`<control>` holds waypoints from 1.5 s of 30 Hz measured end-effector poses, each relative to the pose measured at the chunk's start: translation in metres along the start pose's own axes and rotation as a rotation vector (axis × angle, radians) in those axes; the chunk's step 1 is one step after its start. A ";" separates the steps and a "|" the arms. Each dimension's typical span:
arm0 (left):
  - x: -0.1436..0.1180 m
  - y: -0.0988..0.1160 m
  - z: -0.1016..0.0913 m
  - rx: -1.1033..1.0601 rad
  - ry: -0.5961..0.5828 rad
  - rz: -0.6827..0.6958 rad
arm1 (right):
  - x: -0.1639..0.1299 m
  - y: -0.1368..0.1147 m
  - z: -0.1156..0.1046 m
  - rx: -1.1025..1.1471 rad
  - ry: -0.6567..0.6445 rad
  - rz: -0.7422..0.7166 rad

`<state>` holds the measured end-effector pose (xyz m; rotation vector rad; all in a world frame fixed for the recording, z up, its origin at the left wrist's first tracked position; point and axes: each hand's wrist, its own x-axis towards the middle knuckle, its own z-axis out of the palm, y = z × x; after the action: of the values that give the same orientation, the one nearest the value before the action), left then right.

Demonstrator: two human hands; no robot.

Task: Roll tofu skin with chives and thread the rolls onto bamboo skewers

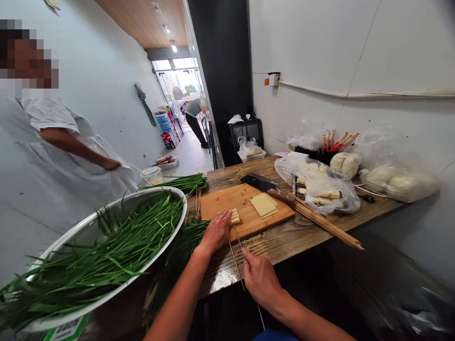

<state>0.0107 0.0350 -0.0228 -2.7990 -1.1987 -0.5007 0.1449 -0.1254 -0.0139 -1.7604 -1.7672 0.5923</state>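
Note:
On the wooden cutting board lie several pale yellow rolls, apparently rolled tofu sheets, side by side. My left hand presses over them with its fingers, holding them against the board. A thin wooden skewer is pinched in my right hand, its tip pointing at the nearest roll. One more skewer slants from under my left hand past the board's front edge. Flat square tofu sheets are stacked to the right of the rolls. A cleaver rests across the board's back right corner.
Left of the board stands a large metal basin full of green chives. A skewer bundle juts off the table's right front. Plastic bags of pale food stand behind it. A person in white is at the left.

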 end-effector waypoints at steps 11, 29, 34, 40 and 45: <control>0.000 -0.002 0.003 -0.002 0.028 0.016 | 0.006 0.003 0.006 0.014 0.019 -0.024; -0.001 -0.003 0.004 -0.004 0.038 0.013 | 0.018 -0.001 0.006 0.017 0.004 -0.041; -0.001 -0.003 0.004 0.000 0.034 0.011 | 0.021 -0.002 0.005 0.027 0.004 -0.036; -0.001 -0.003 0.003 0.007 0.012 0.018 | 0.025 -0.002 0.004 0.024 0.014 -0.045; -0.001 -0.004 0.004 0.012 0.006 0.007 | 0.026 -0.002 0.005 0.012 0.009 -0.037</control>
<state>0.0080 0.0375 -0.0270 -2.7890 -1.1860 -0.4995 0.1407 -0.0986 -0.0142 -1.7164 -1.7830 0.5778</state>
